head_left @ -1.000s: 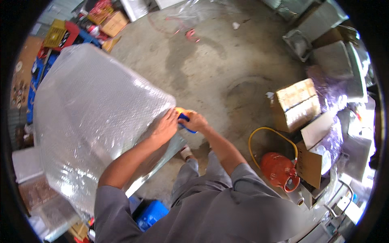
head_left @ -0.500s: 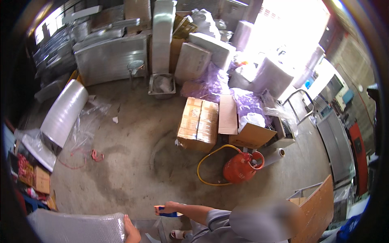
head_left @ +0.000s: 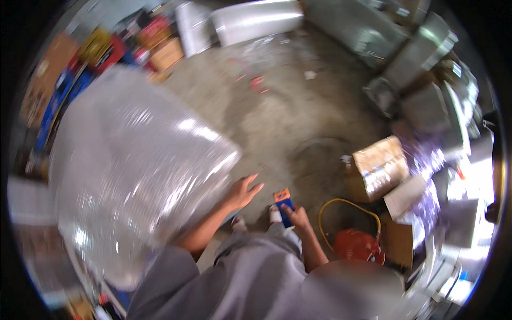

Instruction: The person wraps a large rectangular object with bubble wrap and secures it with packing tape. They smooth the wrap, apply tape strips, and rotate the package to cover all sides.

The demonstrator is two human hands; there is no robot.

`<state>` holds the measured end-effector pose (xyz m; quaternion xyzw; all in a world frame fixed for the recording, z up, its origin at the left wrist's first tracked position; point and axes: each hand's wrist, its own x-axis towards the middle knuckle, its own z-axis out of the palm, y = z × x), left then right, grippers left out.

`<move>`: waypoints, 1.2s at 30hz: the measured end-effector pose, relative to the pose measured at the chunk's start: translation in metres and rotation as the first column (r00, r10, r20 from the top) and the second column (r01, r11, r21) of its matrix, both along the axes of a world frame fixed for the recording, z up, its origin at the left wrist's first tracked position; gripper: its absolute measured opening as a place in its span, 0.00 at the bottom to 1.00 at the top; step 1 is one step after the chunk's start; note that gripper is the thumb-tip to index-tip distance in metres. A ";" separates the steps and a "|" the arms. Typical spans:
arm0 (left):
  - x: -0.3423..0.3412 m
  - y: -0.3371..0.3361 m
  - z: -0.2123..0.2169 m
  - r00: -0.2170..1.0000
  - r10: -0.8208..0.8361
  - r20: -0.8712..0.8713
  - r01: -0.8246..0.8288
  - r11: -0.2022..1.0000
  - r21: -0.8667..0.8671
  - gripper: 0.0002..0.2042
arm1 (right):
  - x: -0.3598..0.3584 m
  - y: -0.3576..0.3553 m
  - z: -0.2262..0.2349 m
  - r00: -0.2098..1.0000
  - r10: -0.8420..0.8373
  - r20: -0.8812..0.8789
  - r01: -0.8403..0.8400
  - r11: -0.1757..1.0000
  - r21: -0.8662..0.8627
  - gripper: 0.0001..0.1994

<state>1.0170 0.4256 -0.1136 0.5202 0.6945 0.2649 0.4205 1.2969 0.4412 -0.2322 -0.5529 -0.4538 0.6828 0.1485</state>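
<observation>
Since half a second ago the view has swung back down from the far wall, and the large bubble-wrapped bundle (head_left: 138, 181) again fills the left side. The left hand (head_left: 242, 192), fingers spread, rests at the bundle's lower right edge. The right hand (head_left: 296, 217) grips a blue and orange tape dispenser (head_left: 284, 202), held apart from the wrap above the stained concrete floor (head_left: 277, 117). To the right stand a cardboard box (head_left: 377, 166), an orange gas cylinder (head_left: 358, 245) and a yellow hose (head_left: 346, 205). Metal ducting (head_left: 421, 48) lines the far side.
</observation>
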 end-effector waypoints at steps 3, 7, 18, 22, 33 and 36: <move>-0.001 -0.048 0.016 0.900 0.416 0.129 -0.391 0.903 -0.180 0.34 | -0.046 0.013 0.076 0.915 0.402 -0.009 -0.395 0.901 0.178 0.28; -0.022 -0.093 0.045 0.806 0.440 0.396 -0.359 0.895 -0.264 0.28 | -0.093 -0.005 0.119 0.749 0.655 -0.104 -0.592 0.731 0.338 0.28; -0.041 -0.175 0.096 0.853 0.463 -0.240 -0.490 0.870 -0.062 0.12 | -0.144 -0.070 0.116 0.563 0.769 -0.304 -0.711 0.638 0.295 0.31; -0.077 -0.161 0.119 0.753 0.414 -0.512 -0.377 0.909 0.180 0.08 | -0.162 -0.114 0.093 0.698 0.659 -0.281 -0.633 0.751 0.190 0.30; -0.132 -0.120 0.136 0.257 0.234 -0.938 -0.002 0.970 0.242 0.29 | -0.257 -0.140 0.043 0.779 0.419 -0.467 -0.499 0.865 -0.056 0.38; -0.117 -0.141 0.115 0.188 -0.137 -0.973 0.420 0.906 -0.047 0.30 | -0.263 -0.155 0.030 0.808 0.368 -0.460 -0.455 0.886 -0.091 0.37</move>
